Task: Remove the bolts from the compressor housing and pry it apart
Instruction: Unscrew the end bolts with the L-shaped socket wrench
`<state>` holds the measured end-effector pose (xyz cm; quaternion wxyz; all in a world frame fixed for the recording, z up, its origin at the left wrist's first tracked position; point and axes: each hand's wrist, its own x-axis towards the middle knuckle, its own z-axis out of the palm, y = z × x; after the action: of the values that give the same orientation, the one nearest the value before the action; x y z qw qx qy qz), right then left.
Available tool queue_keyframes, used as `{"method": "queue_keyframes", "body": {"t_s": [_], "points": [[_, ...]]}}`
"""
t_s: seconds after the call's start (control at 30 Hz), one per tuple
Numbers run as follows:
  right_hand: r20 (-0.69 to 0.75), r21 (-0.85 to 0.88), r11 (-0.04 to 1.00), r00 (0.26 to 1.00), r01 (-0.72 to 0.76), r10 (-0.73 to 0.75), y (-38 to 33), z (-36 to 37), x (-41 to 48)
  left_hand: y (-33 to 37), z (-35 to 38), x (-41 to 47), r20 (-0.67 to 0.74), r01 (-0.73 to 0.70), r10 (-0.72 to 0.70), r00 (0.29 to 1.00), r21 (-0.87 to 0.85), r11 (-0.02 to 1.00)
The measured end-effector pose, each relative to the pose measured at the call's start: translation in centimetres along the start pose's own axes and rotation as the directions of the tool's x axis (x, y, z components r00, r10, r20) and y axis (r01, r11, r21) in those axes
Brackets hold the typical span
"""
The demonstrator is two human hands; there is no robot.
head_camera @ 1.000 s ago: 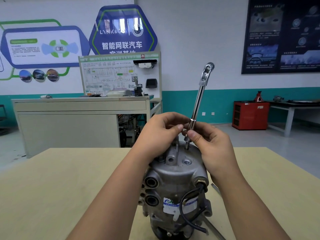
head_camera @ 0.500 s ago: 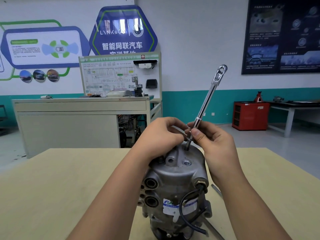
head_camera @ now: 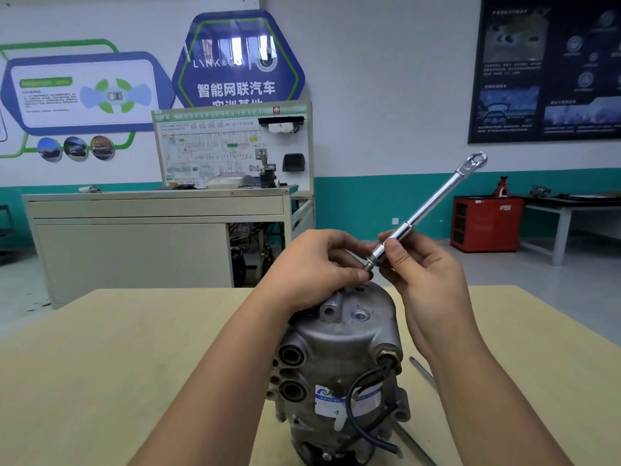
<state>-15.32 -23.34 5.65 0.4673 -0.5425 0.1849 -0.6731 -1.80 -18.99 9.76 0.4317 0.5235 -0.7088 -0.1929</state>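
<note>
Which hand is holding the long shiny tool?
The right hand grips the wrench by its shaft; the left hand only pinches at its lower tip.

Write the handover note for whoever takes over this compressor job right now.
Right hand: holds the socket wrench, tilted, tip clear of the compressor.
Left hand: pinches what looks like a bolt at the tip.
Compressor stands upright on the table; a flat bar lies to its right.
Done: seemingly one bolt out. Left: any remaining bolts, then prying.
</note>
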Motion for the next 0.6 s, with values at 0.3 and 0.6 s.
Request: {"method": "queue_keyframes", "body": {"t_s": [0.3, 0.6], "points": [[-0.071, 0.107, 0.994, 0.997, -0.035, 0.042, -0.95, -0.40, 0.29, -0.14, 0.02, 0.07, -0.047, -0.031, 0.033, 0.998, 0.049, 0.998], [0.133, -0.062, 0.997, 0.990, -0.035, 0.043, -0.39, 0.27, -0.41, -0.87, 0.10, 0.21, -0.460, -0.092, -0.075, 0.885, -0.331, 0.939]]}}
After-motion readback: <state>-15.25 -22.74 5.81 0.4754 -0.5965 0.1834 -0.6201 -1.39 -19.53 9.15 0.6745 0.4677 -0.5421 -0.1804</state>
